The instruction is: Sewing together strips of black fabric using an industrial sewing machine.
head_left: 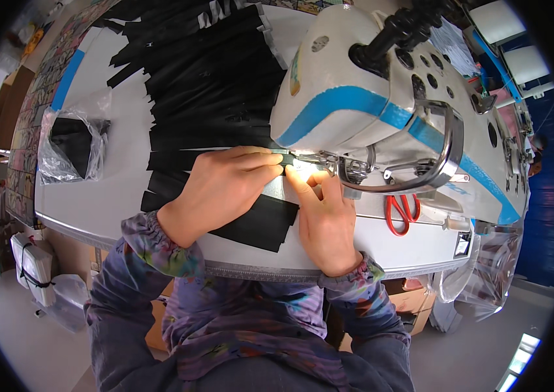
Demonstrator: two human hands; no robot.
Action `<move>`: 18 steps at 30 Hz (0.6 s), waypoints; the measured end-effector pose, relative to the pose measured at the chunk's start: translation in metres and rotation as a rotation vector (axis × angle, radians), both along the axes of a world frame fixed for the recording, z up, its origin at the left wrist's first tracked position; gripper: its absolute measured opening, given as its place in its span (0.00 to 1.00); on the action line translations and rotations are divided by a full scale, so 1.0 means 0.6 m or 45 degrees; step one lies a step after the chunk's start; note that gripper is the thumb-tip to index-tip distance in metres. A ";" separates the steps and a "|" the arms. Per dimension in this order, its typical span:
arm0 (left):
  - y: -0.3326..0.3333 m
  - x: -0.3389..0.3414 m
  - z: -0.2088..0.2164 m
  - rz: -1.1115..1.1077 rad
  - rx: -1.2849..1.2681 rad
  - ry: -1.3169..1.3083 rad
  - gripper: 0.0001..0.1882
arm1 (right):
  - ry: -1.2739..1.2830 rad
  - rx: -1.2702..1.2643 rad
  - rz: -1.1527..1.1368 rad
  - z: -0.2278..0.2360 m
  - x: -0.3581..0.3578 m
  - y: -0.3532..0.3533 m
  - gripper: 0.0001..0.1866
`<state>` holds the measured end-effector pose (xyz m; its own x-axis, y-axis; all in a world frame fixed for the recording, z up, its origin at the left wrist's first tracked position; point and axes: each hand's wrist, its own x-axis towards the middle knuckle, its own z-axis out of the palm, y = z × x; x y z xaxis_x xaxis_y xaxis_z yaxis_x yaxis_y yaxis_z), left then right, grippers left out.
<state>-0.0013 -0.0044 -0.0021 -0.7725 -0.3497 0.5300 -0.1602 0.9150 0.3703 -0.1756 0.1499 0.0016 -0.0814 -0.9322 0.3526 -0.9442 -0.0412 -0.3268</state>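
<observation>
Under the lit needle area of a white and blue sewing machine [348, 85], a small piece of black fabric [288, 159] lies between my fingertips. My left hand [224, 186] pinches its left part, thumb and fingers together. From the near side, my right hand [328, 219] presses the same piece with its index fingertip, the other fingers curled. Many black fabric strips [208, 91] are spread in overlapping rows to the left of the machine and reach under my left hand. The needle itself is hard to make out behind the metal parts.
Red-handled scissors [402, 214] lie right of my right hand, beneath the machine arm. A clear plastic bag with black pieces [76, 144] rests on the table's left part. A ruler strip [264, 272] runs along the table's near edge. Clear plastic sheeting [486, 271] hangs at the right.
</observation>
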 end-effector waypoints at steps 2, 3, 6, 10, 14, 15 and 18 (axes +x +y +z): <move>0.001 -0.001 0.002 0.002 -0.004 -0.006 0.08 | 0.004 0.001 0.005 0.000 0.000 0.000 0.34; 0.001 -0.002 0.003 0.005 -0.008 -0.013 0.09 | 0.004 0.000 0.005 0.002 0.000 0.000 0.34; 0.001 -0.001 0.007 -0.003 0.073 -0.065 0.14 | 0.026 -0.003 -0.004 0.003 0.001 -0.001 0.33; 0.002 -0.002 0.011 -0.003 0.074 -0.074 0.15 | -0.009 0.021 -0.009 0.001 0.000 0.001 0.33; 0.002 -0.004 0.012 0.009 0.078 -0.076 0.16 | -0.006 0.048 -0.025 0.002 0.000 0.001 0.34; 0.002 -0.005 0.012 0.010 0.080 -0.076 0.16 | -0.005 0.048 -0.025 0.002 0.000 0.001 0.34; -0.001 -0.007 0.012 0.006 0.091 -0.081 0.16 | 0.010 0.049 -0.025 0.002 -0.001 0.001 0.35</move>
<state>-0.0055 -0.0052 0.0054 -0.8018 -0.3887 0.4538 -0.1898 0.8858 0.4234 -0.1762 0.1507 0.0029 -0.0971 -0.9435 0.3170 -0.9472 -0.0102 -0.3204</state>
